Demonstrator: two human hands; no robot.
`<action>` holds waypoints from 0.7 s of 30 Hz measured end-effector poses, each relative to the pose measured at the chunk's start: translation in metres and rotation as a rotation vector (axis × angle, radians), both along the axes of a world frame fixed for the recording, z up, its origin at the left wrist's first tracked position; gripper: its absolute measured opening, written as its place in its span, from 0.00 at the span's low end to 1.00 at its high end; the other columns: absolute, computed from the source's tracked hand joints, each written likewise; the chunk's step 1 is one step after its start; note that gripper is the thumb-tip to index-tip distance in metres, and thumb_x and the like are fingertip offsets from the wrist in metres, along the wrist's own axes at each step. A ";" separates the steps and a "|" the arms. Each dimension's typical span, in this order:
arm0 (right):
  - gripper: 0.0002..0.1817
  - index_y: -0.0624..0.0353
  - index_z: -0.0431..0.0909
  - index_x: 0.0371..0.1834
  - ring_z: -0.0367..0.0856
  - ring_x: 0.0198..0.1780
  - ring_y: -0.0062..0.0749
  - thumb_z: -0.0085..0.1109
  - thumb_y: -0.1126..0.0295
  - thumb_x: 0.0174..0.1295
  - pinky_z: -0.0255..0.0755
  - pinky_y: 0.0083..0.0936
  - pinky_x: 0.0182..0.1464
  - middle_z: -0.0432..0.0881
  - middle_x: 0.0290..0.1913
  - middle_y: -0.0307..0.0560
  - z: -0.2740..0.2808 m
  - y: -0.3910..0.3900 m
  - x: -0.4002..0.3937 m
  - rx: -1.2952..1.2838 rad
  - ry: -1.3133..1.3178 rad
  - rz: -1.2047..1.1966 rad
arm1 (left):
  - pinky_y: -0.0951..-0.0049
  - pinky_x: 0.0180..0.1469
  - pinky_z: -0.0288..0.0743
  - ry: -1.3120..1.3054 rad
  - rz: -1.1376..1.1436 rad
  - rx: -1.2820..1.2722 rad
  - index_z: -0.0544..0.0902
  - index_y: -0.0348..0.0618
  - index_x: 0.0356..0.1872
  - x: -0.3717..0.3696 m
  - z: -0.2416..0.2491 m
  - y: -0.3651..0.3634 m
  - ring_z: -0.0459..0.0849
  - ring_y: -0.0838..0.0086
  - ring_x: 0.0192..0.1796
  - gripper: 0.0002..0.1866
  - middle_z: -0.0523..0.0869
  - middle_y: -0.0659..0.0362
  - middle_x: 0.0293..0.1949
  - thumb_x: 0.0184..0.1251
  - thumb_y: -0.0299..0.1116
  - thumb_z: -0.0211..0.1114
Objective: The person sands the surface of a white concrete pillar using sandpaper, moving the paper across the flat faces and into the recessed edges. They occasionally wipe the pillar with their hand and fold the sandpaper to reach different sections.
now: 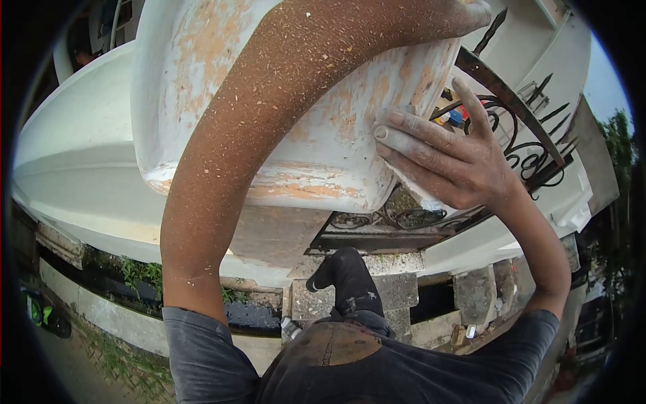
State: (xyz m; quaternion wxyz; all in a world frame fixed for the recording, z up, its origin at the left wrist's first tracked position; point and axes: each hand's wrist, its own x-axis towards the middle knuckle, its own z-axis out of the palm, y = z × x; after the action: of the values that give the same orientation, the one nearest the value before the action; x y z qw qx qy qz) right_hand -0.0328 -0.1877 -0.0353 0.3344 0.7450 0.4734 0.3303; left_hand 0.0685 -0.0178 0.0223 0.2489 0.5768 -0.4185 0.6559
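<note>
In the head view, everything sat around one landmark, the big white pillar cap [296, 128], its paint worn through to orange patches and its rounded lower rim hanging just above the person's chest. The right hand [447, 161] lay flat against the cap's right flank, fingers spread and dusty, palm pressed on the scraped surface; it was not closed on anything, and whether a thin sheet of abrasive lay under the palm could not be told. The left arm [269, 135], speckled with paint dust, ran diagonally up across the front of the cap, and the left hand [474, 15] reached its upper right edge, mostly cut off by the frame, so its grip could not be read. The cap's long axis ran roughly upward and away from the wearer, with both hands ending on its right side, the right one lower and nearer the body. Right of the cap, touching its far side, stood a black wrought-iron fence [518, 135] with spikes and scrolls. Below the cap, the person's foot [343, 269] rested on stone blocks [397, 289].
</note>
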 end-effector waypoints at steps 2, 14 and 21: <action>0.16 0.43 0.80 0.47 0.69 0.62 0.18 0.55 0.58 0.56 0.45 0.55 0.73 0.78 0.55 0.26 0.022 -0.005 0.011 0.120 -0.213 0.000 | 0.61 0.55 0.65 0.000 0.016 0.000 0.79 0.37 0.40 -0.002 -0.001 0.000 0.77 0.60 0.45 0.16 0.78 0.50 0.34 0.49 0.33 0.64; 0.11 0.40 0.81 0.44 0.70 0.61 0.18 0.55 0.63 0.58 0.42 0.54 0.73 0.78 0.53 0.29 -0.018 0.005 -0.003 0.024 0.123 0.001 | 0.62 0.52 0.67 0.049 -0.044 0.026 0.79 0.36 0.37 -0.005 0.000 0.004 0.77 0.61 0.42 0.13 0.78 0.49 0.33 0.47 0.28 0.60; 0.12 0.41 0.80 0.45 0.69 0.62 0.17 0.56 0.64 0.57 0.42 0.55 0.73 0.77 0.56 0.30 0.007 0.002 0.017 0.179 -0.106 0.081 | 0.62 0.53 0.67 0.145 -0.126 0.092 0.80 0.35 0.40 -0.005 0.004 0.008 0.78 0.60 0.42 0.13 0.79 0.50 0.32 0.53 0.28 0.57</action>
State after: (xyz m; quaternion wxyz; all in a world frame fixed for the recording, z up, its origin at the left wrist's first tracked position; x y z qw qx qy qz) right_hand -0.0163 -0.1861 -0.0279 0.2771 0.7336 0.4535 0.4235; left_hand 0.0634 -0.0093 0.0266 0.2928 0.6061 -0.4644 0.5755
